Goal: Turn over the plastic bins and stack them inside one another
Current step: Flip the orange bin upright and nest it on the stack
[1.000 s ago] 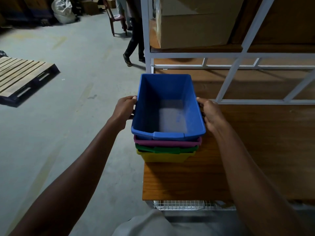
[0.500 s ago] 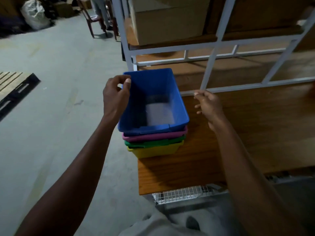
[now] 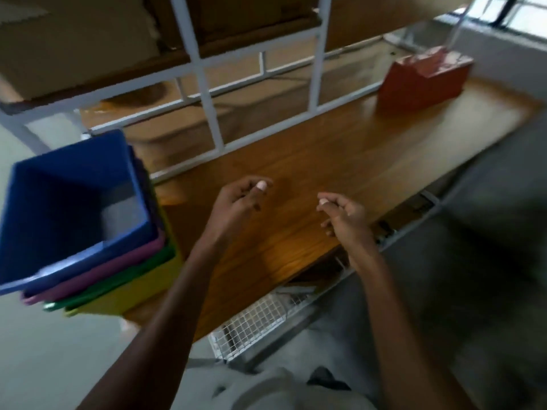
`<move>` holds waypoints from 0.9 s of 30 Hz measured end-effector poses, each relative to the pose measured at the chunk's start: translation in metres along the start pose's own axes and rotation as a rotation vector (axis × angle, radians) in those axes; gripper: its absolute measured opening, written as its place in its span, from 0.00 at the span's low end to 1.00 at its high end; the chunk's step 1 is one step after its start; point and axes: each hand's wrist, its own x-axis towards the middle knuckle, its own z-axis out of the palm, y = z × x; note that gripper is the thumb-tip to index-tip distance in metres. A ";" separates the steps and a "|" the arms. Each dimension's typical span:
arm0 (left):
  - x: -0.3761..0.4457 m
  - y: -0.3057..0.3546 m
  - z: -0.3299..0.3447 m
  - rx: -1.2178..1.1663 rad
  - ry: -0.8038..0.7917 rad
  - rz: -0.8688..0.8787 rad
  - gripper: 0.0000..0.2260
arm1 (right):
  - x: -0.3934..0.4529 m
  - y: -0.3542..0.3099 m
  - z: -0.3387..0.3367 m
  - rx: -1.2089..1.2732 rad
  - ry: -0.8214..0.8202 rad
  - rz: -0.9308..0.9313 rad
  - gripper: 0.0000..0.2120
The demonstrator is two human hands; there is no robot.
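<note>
- Since a moment ago, both hands have left the blue bin and the view has swung right; the stack now sits at the left edge of the picture.
- The wooden counter [image 3: 340,161] runs across the frame, backed by a white metal rack [image 3: 207,93].
- The blue bin [image 3: 74,202] stands mouth-up, nested in the pink bin [image 3: 97,276], green bin [image 3: 118,281] and yellow bin [image 3: 130,291], at the counter's left end.
- A red box [image 3: 423,78] stands far off at the right end.
- The left hand [image 3: 239,199] hovers over the counter, its grip loosely curled, holding nothing.
- The right hand [image 3: 343,214] hovers beside it, equally loose and empty.
</note>
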 end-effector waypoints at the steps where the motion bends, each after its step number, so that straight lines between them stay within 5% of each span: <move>1: 0.008 -0.004 0.026 -0.013 -0.038 -0.028 0.11 | 0.002 0.010 -0.024 0.006 0.032 0.018 0.08; 11: 0.087 -0.022 0.230 -0.085 -0.188 -0.187 0.12 | 0.064 0.068 -0.217 0.064 0.271 0.143 0.07; 27: 0.371 -0.035 0.436 -0.137 -0.189 -0.336 0.11 | 0.355 0.055 -0.394 -0.055 0.228 0.145 0.12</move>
